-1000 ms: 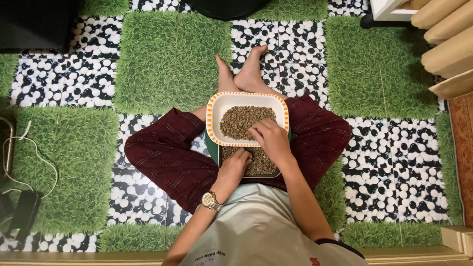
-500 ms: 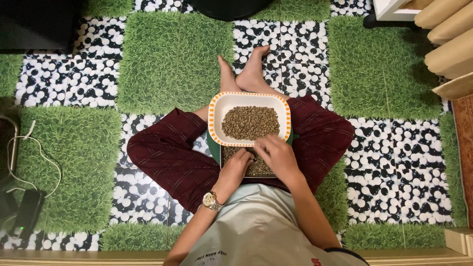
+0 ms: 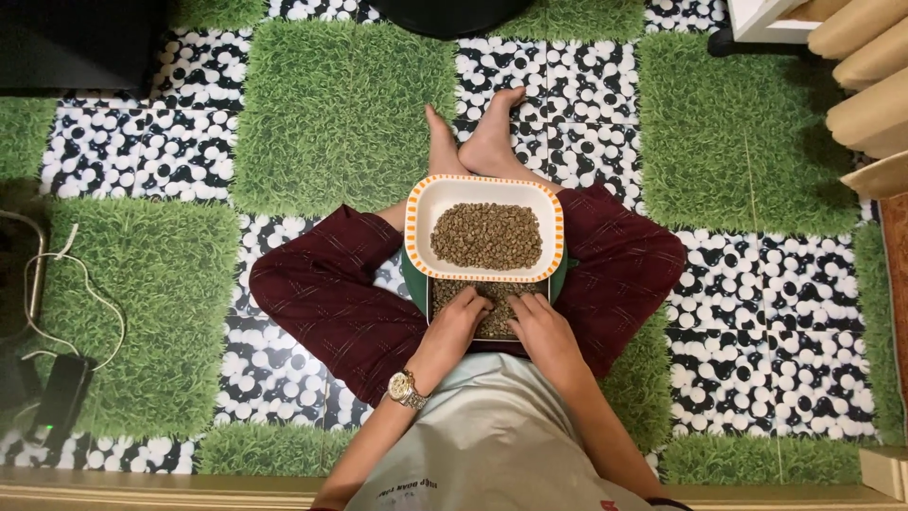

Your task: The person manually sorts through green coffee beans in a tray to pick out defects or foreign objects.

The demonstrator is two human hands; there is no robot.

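Note:
I sit cross-legged on the floor with two dishes on my lap. A white rectangular dish with an orange rim (image 3: 416, 227) holds a heap of small greenish-brown beans (image 3: 486, 237). Below it, nearer my body, a second tray (image 3: 430, 298) holds more of the same beans (image 3: 487, 295). My left hand (image 3: 461, 317), with a wristwatch on its wrist, rests fingers-down in the near tray's beans. My right hand (image 3: 541, 333) lies at the near tray's right edge, fingers on the beans. Whether either hand pinches any beans is hidden.
The floor is a checker of green grass-like mats (image 3: 345, 99) and black-and-white pebble-pattern mats (image 3: 785, 331). A white cable (image 3: 76, 284) and a dark device (image 3: 61, 397) lie at the left. Beige slats (image 3: 865, 85) stand at the upper right.
My right hand has come down off the orange-rimmed dish to the near tray. The left hand stays in the near tray's beans.

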